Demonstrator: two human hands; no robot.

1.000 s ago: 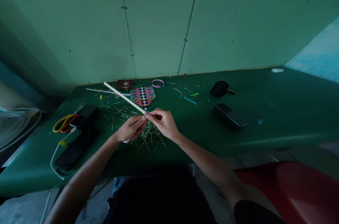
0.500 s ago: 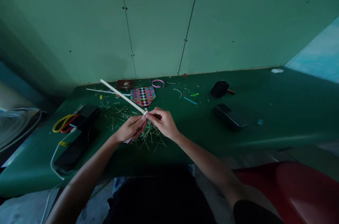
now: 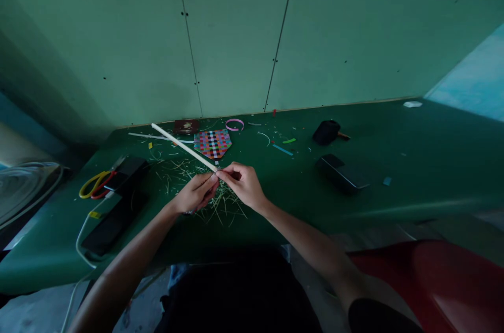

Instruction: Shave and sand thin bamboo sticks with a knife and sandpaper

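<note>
A long pale wooden stick [image 3: 185,149] slants from the upper left down to where my two hands meet. Pinched at its near end are the thumb and fingers of my right hand [image 3: 242,181]. My left hand [image 3: 197,191] is closed right beside that end, its thumb close to the right fingertips. A slim metallic tool [image 3: 189,212], perhaps a cutter, shows only a little under the left palm; the rest is hidden by the fingers. Thin pale shavings [image 3: 224,207] lie scattered under both hands. Behind them lies a colourful woven piece [image 3: 213,143] with a pointed lower edge.
On the green table [image 3: 394,165] are yellow and red-handled scissors [image 3: 94,184], a black device [image 3: 114,222] with a white cable [image 3: 81,238], a pink ring [image 3: 234,124], a brown flat item [image 3: 186,126], a black pouch [image 3: 326,132] and a dark case [image 3: 340,171]. A red chair [image 3: 433,280] stands at right.
The metallic tool's bright edge, visible across the stick's near end before, is now mostly hidden by my fingers. The stick's far end has shifted slightly down and right; both hands have barely moved.
</note>
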